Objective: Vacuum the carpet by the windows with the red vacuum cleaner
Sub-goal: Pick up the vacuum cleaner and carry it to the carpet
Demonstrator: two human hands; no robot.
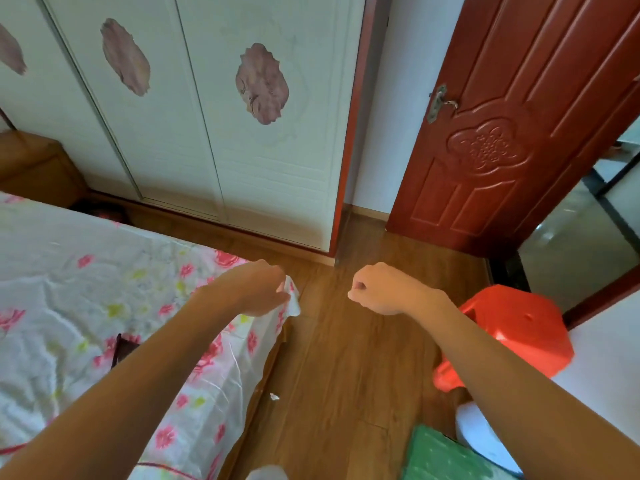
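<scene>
No red vacuum cleaner, carpet or window shows in the head view. My left hand [259,289] hovers over the corner of the bed [104,289], its fingers hanging loosely curled with nothing in them that I can see. Just beside its fingertips is the corner of the flowered sheet [294,303]. My right hand [381,289] is held out over the wooden floor [346,341], curled into a fist and holding nothing.
White sliding wardrobe doors [207,133] stand ahead and a red-brown door [502,133] is open at the right. A red plastic stool [519,327] sits under my right arm, with a green object [440,455] and a white one [478,431] nearby. A scrap of paper [274,396] lies on the floor.
</scene>
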